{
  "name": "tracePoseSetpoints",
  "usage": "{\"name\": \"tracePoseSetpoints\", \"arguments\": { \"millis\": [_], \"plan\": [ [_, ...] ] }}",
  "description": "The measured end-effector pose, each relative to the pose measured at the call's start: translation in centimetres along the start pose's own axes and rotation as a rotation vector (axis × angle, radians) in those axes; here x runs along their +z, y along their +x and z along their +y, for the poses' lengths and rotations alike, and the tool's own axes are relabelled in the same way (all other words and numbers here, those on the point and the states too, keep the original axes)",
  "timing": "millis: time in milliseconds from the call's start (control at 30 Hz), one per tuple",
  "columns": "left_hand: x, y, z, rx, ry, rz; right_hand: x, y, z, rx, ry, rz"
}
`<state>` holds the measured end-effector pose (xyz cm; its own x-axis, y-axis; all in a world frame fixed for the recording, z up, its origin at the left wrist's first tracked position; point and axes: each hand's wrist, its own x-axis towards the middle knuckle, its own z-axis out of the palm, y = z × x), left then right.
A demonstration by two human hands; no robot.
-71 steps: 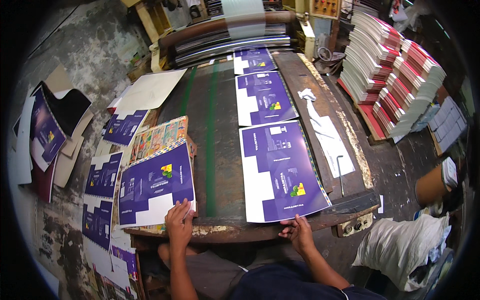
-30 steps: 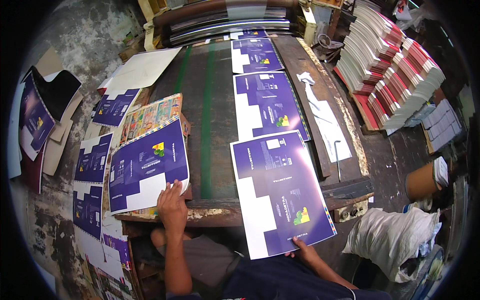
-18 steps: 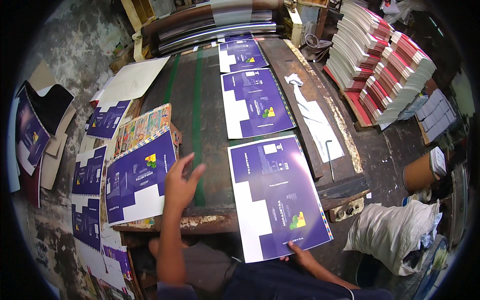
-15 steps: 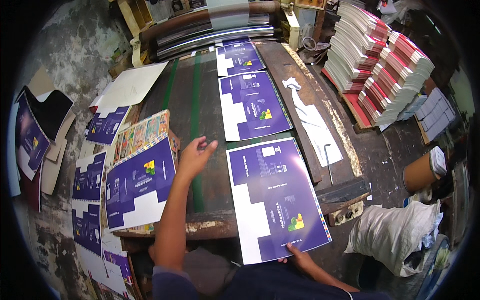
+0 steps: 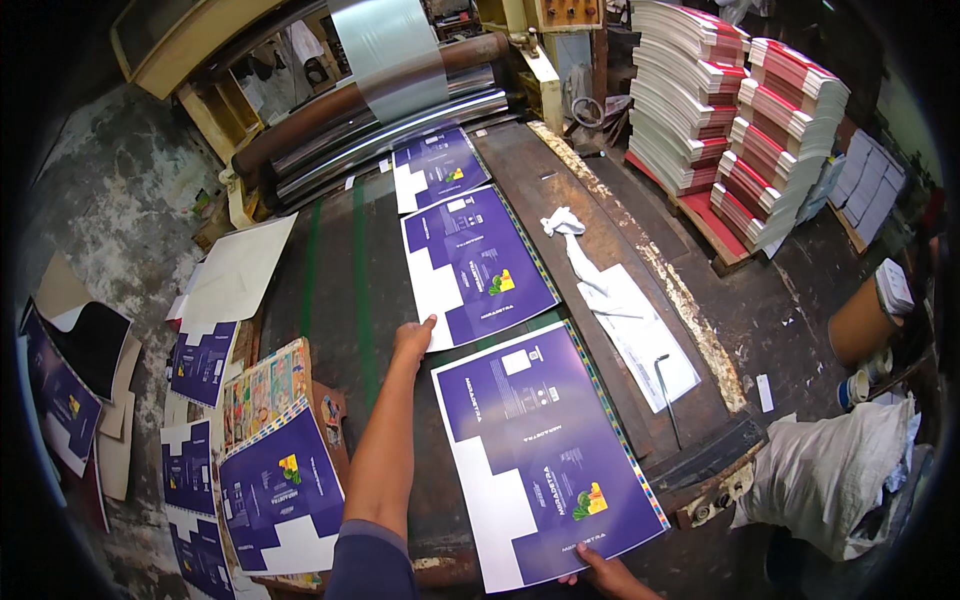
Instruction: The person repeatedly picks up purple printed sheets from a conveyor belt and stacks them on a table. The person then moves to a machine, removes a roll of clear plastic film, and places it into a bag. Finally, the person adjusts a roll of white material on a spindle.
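Note:
Three purple-and-white printed cardboard sheets lie in a row leading up to the rollers. The nearest printed sheet [image 5: 540,460] is held at its near edge by my right hand [image 5: 607,577], thumb on top and fingertips underneath. Beyond it lies the middle printed sheet [image 5: 480,265]. At that sheet's near left corner is my left hand [image 5: 412,343], its thumb against the edge and its other fingers curled, partly hidden. The farthest printed sheet [image 5: 440,168] reaches the metal roller [image 5: 400,135]. Below the sheets runs a dark table [image 5: 340,265] with green bands.
On the left, a stack of printed sheets [image 5: 280,490] rests on a pile with a colourful print [image 5: 265,395]. A white crumpled paper strip [image 5: 595,280] and a bent metal rod [image 5: 667,400] lie on the right. Tall red-and-white stacks [image 5: 685,100] and a white sack [image 5: 830,480] stand farther right.
My left hand has gone from hovering open over the table to the middle sheet's corner, its fingers closing. My right hand still holds the nearest sheet. The view has shifted and tilted.

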<state>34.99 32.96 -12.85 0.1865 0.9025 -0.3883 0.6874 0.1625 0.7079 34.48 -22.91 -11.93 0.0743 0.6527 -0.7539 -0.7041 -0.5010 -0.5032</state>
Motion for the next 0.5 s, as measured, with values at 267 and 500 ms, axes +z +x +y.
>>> {"name": "tracePoseSetpoints", "arguments": {
  "millis": [267, 500],
  "plan": [
    [-4.2, -2.6, 2.6, 0.368, 0.287, 0.209, 2.4, 3.9, -5.3, -0.181, 0.201, -0.172],
    [-12.8, -23.4, 1.3, 0.896, 0.439, 0.221, 3.5, 6.8, -8.2, -0.224, 0.341, -0.1]
  ]
}}
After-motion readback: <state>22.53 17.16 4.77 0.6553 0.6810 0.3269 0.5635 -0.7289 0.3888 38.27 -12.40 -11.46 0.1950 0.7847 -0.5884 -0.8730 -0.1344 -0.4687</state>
